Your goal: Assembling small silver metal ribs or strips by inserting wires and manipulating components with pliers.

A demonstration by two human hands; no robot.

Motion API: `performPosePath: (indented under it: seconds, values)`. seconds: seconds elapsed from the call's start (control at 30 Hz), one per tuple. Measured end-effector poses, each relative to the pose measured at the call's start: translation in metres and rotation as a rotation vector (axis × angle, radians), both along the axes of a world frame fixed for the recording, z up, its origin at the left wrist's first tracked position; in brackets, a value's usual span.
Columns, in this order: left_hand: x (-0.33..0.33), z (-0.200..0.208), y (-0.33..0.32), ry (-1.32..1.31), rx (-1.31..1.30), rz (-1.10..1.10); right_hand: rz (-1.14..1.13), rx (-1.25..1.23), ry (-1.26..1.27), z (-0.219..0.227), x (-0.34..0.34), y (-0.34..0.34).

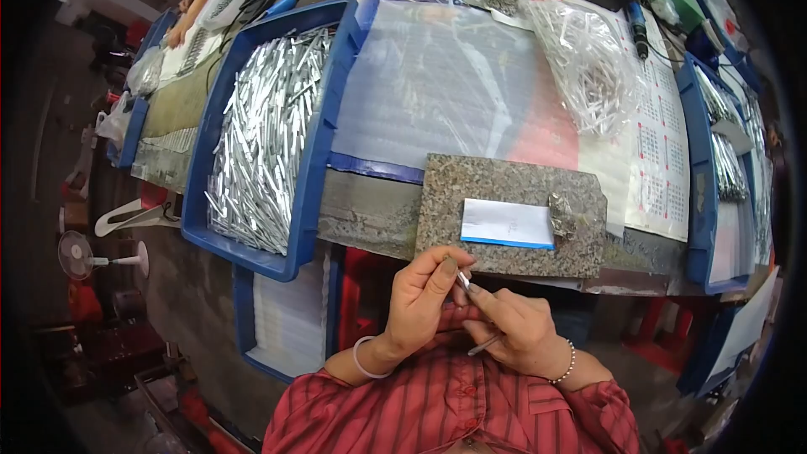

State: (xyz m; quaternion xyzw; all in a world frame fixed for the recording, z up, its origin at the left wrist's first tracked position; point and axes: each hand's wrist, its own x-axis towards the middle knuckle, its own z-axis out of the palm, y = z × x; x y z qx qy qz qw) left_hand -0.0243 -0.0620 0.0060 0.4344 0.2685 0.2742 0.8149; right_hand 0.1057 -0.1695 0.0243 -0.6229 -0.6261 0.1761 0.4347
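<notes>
The left hand (420, 294) and the right hand (521, 328) have their fingers closed on a small metal piece (463, 281) between them, it seems for steadiness. A slim rod (485, 344) shows beneath the right hand's curled fingers. At one o'clock lies a stone slab (445, 185) bearing white paper (507, 223); at ten o'clock, a blue tray (313, 172) of metal strips (269, 134), perhaps for easy reach.

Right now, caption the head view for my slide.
Left hand and right hand meet at a silver piece before a slab bearing paper.
</notes>
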Motion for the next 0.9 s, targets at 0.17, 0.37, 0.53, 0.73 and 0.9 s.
performPosePath:
  seconds: [0.17,0.37,0.53,0.73,0.9]
  values:
    - [-0.005,0.001,-0.002,0.106,-0.047,-0.108,-0.013,0.038,-0.125,-0.009,0.001,-0.011]
    - [-0.021,0.007,0.024,0.155,0.002,-0.613,0.200,-0.003,-0.250,0.022,0.025,-0.017]
    - [-0.029,-0.002,0.026,0.175,0.030,-0.940,0.416,-0.088,-0.377,0.044,0.031,-0.012]
    - [-0.032,0.015,0.020,0.207,0.347,-0.657,-0.003,-0.081,0.204,0.023,0.020,-0.010]
    - [-0.021,0.026,0.010,0.164,0.630,-0.397,-0.284,-0.160,0.876,0.011,0.010,-0.014]
